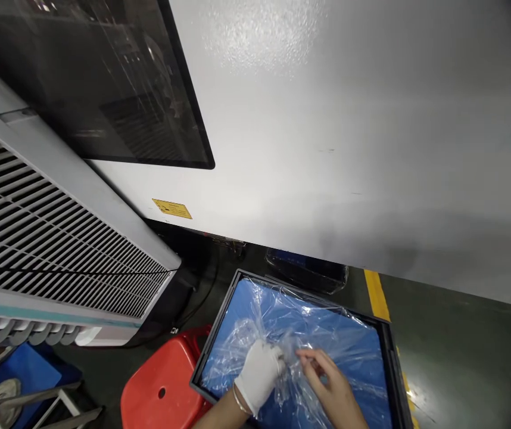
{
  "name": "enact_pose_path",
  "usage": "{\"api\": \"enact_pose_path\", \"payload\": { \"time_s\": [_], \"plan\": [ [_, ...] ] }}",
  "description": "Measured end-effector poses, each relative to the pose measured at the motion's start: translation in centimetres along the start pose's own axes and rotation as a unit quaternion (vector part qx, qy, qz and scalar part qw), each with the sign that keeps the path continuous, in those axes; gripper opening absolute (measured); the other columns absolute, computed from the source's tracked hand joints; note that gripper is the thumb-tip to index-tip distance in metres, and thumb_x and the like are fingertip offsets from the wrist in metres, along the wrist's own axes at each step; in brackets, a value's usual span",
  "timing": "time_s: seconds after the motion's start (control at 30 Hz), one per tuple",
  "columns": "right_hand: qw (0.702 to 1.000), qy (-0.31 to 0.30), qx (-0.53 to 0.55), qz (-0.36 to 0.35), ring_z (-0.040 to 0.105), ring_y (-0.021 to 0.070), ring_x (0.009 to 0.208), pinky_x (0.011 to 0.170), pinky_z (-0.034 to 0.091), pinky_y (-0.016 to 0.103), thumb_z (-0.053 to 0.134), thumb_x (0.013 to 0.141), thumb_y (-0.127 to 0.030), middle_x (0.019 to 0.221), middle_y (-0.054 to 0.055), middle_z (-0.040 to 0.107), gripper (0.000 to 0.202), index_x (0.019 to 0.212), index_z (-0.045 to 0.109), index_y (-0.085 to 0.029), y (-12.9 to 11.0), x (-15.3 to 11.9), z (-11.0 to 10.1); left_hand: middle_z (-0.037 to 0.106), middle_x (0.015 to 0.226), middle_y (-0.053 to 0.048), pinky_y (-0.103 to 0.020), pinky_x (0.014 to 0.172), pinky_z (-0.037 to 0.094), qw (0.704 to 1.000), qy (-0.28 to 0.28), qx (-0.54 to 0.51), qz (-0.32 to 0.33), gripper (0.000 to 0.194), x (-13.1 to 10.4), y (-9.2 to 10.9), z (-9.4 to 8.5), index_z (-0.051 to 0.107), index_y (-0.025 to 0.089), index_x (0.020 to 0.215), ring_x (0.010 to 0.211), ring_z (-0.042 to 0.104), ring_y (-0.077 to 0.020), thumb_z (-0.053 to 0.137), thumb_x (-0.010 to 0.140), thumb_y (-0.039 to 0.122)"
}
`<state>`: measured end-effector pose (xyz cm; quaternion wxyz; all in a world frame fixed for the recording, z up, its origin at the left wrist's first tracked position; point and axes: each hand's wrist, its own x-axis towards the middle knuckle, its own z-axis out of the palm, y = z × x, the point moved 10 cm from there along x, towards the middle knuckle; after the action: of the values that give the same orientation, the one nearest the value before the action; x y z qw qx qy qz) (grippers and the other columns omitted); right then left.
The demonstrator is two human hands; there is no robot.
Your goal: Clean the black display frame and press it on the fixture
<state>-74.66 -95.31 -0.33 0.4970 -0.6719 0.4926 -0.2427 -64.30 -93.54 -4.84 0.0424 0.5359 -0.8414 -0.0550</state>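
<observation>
My left hand (261, 370), in a white glove, is closed on bunched clear plastic film (255, 310). Bare and just to its right, my right hand (329, 381) has its thumb and fingers drawn together in a pinch at the gathered film. The film spreads in wrinkles over a blue surface (354, 342) inside a black-rimmed crate (225, 304). Both hands are over the crate's near half. Whatever lies below the blue surface is hidden.
A red stool (159, 381) stands left of the crate. Ahead rises a large white machine panel (349, 119) with a dark window (117, 83). A slatted grille (59, 238) is at left. Yellow tape (377, 295) marks the green floor (465, 345).
</observation>
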Motion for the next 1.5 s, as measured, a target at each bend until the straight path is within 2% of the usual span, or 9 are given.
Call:
{"api": "enact_pose_path", "payload": {
  "time_s": [0.1,0.27,0.5,0.6,0.93,1.13,1.27,1.4,1.5],
  "plan": [
    [0.999,-0.039,-0.035,-0.015,0.061,0.0246,0.107,0.098,0.046,0.038,0.043,0.093,-0.056,0.111,0.008,0.070,0.042,0.102,0.071,-0.026,-2.2,3.3,-0.5,0.067,0.073,0.001,-0.031,0.063,0.044,0.999,0.025,0.011,-0.020,0.015,-0.5,0.0,-0.7,0.064,0.017,0.073,0.067,0.058,-0.0141,0.068,0.086,0.023],
    [0.978,-0.142,-0.124,0.090,0.065,0.0232,0.068,0.082,0.050,0.047,0.053,0.086,-0.064,0.061,0.006,0.066,0.055,0.053,0.059,-0.021,1.1,6.5,1.3,0.071,0.086,0.007,-0.030,0.063,0.035,0.998,0.066,0.009,-0.002,0.005,-0.7,0.4,-2.0,0.068,0.025,0.080,0.070,0.056,-0.0101,0.070,0.085,0.025],
    [0.967,-0.229,-0.100,0.041,0.065,0.0207,0.097,0.091,0.047,0.039,0.041,0.093,-0.063,0.095,0.004,0.073,0.052,0.083,0.069,-0.019,1.0,6.6,2.5,0.068,0.090,0.007,-0.033,0.065,0.031,0.996,0.082,0.016,0.000,0.004,-1.3,0.6,-2.8,0.065,0.029,0.089,0.073,0.054,-0.0141,0.062,0.091,0.029],
    [0.962,-0.243,-0.123,0.036,0.066,0.0207,0.086,0.084,0.049,0.039,0.051,0.091,-0.057,0.085,0.003,0.072,0.042,0.082,0.068,-0.019,1.1,6.6,2.5,0.065,0.092,0.006,-0.034,0.066,0.033,0.997,0.073,0.023,0.009,0.002,-1.8,0.5,-3.3,0.062,0.028,0.092,0.075,0.053,-0.0163,0.060,0.091,0.029],
    [0.963,-0.214,-0.094,0.133,0.068,0.0268,0.068,0.079,0.052,0.046,0.054,0.082,-0.069,0.057,0.005,0.068,0.057,0.048,0.061,-0.023,4.9,4.4,0.7,0.062,0.089,-0.001,-0.035,0.067,0.038,0.994,0.072,0.047,-0.068,0.009,-1.2,0.8,-3.1,0.059,0.020,0.097,0.076,0.056,-0.0194,0.052,0.093,0.024],
    [0.973,-0.203,0.034,0.106,0.058,0.0266,0.122,0.107,0.041,0.043,0.044,0.084,-0.074,0.128,0.006,0.067,0.065,0.117,0.070,-0.024,2.9,3.9,0.7,0.065,0.097,-0.002,-0.036,0.071,0.045,0.993,0.101,0.023,-0.050,0.021,-1.6,1.5,-3.7,0.057,0.020,0.111,0.077,0.058,-0.0204,0.055,0.091,0.025],
    [0.988,-0.146,0.026,0.048,0.060,0.0270,0.113,0.108,0.038,0.048,0.056,0.079,-0.071,0.109,0.009,0.072,0.057,0.098,0.076,-0.021,2.6,6.0,1.8,0.066,0.100,-0.003,-0.039,0.078,0.048,0.989,0.138,0.001,-0.049,0.019,-1.9,1.5,-5.1,0.060,0.020,0.107,0.084,0.059,-0.0215,0.052,0.093,0.030],
    [0.994,-0.084,-0.026,0.058,0.058,0.0235,0.112,0.104,0.040,0.048,0.064,0.087,-0.048,0.109,0.007,0.068,0.032,0.091,0.072,-0.017,5.0,7.9,2.1,0.065,0.110,0.000,-0.050,0.112,0.032,0.963,0.216,-0.071,-0.142,0.023,-3.3,0.4,-6.2,0.064,0.028,0.106,0.121,0.050,-0.0234,0.045,0.095,0.023],
    [0.989,-0.053,-0.089,0.110,0.058,0.0239,0.112,0.103,0.041,0.049,0.065,0.088,-0.040,0.111,0.006,0.067,0.024,0.090,0.069,-0.017,7.7,8.6,1.3,0.066,0.114,-0.003,-0.055,0.116,0.025,0.934,0.207,-0.106,-0.270,0.030,-5.3,-1.0,-3.2,0.068,0.030,0.109,0.124,0.049,-0.0256,0.042,0.095,0.022]
  ]
}}
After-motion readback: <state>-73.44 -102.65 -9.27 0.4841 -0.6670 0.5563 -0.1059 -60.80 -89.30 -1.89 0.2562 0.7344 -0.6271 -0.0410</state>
